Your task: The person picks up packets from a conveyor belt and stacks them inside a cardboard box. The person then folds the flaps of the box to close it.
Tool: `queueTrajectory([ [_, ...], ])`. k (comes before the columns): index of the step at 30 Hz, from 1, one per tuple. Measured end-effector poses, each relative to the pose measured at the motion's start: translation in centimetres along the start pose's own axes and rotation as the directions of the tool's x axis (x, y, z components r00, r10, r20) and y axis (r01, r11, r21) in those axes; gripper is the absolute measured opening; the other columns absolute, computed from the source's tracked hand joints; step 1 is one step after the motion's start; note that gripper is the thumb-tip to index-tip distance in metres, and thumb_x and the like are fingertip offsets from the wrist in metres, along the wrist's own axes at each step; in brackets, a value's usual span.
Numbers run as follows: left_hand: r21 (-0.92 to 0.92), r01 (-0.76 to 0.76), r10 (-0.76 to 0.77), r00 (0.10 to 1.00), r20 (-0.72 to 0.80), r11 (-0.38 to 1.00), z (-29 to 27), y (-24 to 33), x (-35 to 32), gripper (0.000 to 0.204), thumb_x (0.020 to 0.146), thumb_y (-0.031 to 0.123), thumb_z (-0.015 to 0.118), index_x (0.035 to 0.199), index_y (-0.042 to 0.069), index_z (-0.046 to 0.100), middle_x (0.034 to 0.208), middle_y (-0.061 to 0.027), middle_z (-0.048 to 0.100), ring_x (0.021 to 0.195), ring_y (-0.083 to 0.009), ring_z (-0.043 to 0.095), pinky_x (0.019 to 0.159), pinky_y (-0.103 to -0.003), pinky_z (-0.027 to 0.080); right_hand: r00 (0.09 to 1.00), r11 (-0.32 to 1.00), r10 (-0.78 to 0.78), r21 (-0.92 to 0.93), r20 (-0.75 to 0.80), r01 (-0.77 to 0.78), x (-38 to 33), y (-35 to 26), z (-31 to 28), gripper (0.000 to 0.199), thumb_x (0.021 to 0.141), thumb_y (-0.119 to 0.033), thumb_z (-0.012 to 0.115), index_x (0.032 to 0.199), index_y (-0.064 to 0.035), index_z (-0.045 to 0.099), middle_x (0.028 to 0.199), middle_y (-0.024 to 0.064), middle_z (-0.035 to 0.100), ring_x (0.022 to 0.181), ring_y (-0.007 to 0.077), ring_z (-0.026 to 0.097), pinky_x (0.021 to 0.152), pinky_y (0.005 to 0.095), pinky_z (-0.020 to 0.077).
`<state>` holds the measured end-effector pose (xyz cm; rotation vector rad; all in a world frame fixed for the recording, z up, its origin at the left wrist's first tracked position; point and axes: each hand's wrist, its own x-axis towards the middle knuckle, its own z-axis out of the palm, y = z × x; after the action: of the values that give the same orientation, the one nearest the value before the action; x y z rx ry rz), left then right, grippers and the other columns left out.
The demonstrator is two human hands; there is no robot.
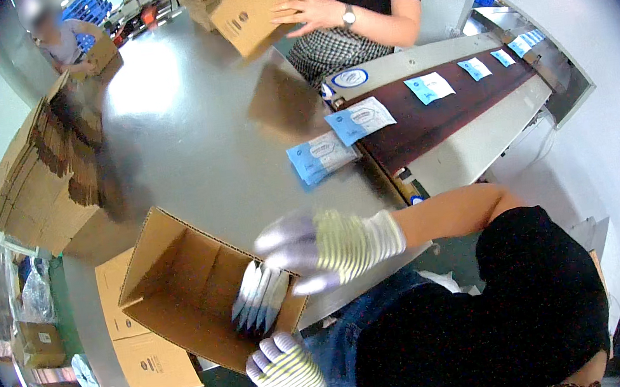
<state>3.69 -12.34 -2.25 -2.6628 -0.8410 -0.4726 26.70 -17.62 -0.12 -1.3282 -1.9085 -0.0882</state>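
Open brown corrugated-cardboard box (pixel 189 288) at the near edge of the table, its mouth tipped toward the person working. Inside, against the box's right end: a short row of slim white-and-blue packets (pixel 261 298), standing on edge, pressed together.

Left hand (pixel 291 376), in a white knit glove with grey and yellow-green stripes, is at the box's near wall, fingertips against the cardboard; whether it grips or only steadies, I cannot tell. Right hand (pixel 325 246), gloved alike and blurred, is over the box's right rim, thumb spread from the fingers, nothing seen between them: released.

Under and left of the box: flat brown cardboard sheet (pixel 156 362). Farther left and beyond the box, a thick leaning stack of folded cartons (pixel 42 182). Bare grey metal table (pixel 192 131) stretches away past the box.

Beyond the box, to the right: dark red-brown conveyor belt (pixel 427 131) with pale side rails, carrying spaced blue-and-white flat pouches (pixel 429 88). One pouch lies at the belt's near end, another (pixel 321 157) just off it, on the side toward the box.

Across from the box, a co-worker (pixel 357 15) in a black top and checked garment holds a brown carton (pixel 251 17). Far left past the box, a second person (pixel 67 41) in a pale top handles another carton (pixel 104 54).
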Motion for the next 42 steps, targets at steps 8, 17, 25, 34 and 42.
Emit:
queueTrajectory([
  [8, -0.075, 0.063, -0.067, 0.997, -0.041, 0.995, 0.5, -0.8, 0.8, 0.028, 0.078, 0.034, 0.066, 0.083, 0.009, 0.054, 0.069, -0.0072, 0.049, 0.069, -0.0268, 0.053, 0.074, -0.041, 0.044, 0.868, 0.813, 0.496, -0.358, 0.015, -0.458, -7.2, 10.8, -8.3, 0.034, 0.082, -0.029, 0.067, 0.106, -0.0063, 0.061, 0.102, 0.0146, 0.062, 0.101, 0.0334, 0.057, 0.091, 0.0418, 0.0445],
  [17, -0.069, 0.038, -0.042, 0.997, -0.061, 0.997, 0.7, -0.7, 0.5, 0.027, 0.079, 0.032, 0.065, 0.085, 0.009, 0.054, 0.071, -0.0083, 0.050, 0.070, -0.0282, 0.052, 0.073, -0.041, 0.042, 0.556, 0.630, 0.764, -0.565, 0.328, -0.532, -6.0, 21.7, -13.7, 0.039, 0.083, -0.032, 0.067, 0.111, -0.0054, 0.060, 0.101, 0.0160, 0.064, 0.096, 0.0310, 0.061, 0.084, 0.0388, 0.0482],
  [25, -0.056, 0.004, -0.008, 0.998, -0.058, 0.998, 1.3, -0.1, -1.0, 0.024, 0.078, 0.033, 0.059, 0.081, 0.012, 0.049, 0.071, -0.0057, 0.046, 0.071, -0.0254, 0.050, 0.074, -0.040, 0.042, 0.279, 0.754, 0.639, -0.510, 0.717, -0.414, -6.9, 29.9, -8.8, 0.055, 0.077, -0.035, 0.068, 0.119, -0.0017, 0.058, 0.109, 0.0168, 0.065, 0.101, 0.0278, 0.062, 0.087, 0.0383, 0.0478],
  [34, -0.085, -0.015, 0.004, 0.992, -0.122, 0.996, -1.2, -0.6, 0.6, 0.023, 0.084, 0.035, 0.058, 0.073, 0.016, 0.049, 0.064, -0.0035, 0.045, 0.060, -0.0222, 0.050, 0.059, -0.037, 0.040, 0.396, 0.716, 0.692, -0.646, 0.604, -0.265, -3.6, 11.3, -2.2, 0.048, 0.067, -0.043, 0.071, 0.085, 0.0009, 0.069, 0.087, 0.0224, 0.068, 0.081, 0.0380, 0.066, 0.067, 0.0490, 0.0529],
  [42, -0.084, 0.004, -0.008, 0.999, -0.045, 0.996, -0.4, -0.7, -0.5, 0.014, 0.077, 0.025, 0.058, 0.079, 0.015, 0.048, 0.074, -0.0036, 0.047, 0.070, -0.0208, 0.051, 0.076, -0.038, 0.043, 0.534, 0.864, 0.493, -0.314, 0.687, -0.394, -5.2, 6.3, -1.2, 0.038, 0.071, -0.039, 0.071, 0.089, -0.0061, 0.065, 0.084, 0.0159, 0.065, 0.078, 0.0324, 0.065, 0.066, 0.0450, 0.0514],
])
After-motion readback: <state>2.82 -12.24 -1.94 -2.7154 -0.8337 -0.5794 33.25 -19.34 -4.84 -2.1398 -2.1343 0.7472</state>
